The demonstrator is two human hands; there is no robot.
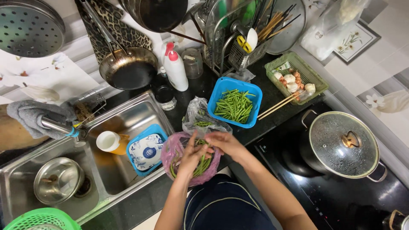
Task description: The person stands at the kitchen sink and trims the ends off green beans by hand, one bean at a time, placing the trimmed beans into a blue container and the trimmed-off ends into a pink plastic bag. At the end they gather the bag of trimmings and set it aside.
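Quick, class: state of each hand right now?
Left hand: closed on green beans over the pink plastic bag.
Right hand: fingers pinched on a green bean; the grip itself is partly hidden.

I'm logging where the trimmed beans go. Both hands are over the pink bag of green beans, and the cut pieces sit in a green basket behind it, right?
Not quite: the head view shows the cut green beans in a blue basket, not a green one. The green basket holds pale round pieces and skewers. The rest holds: left hand and right hand are over the pink bag.
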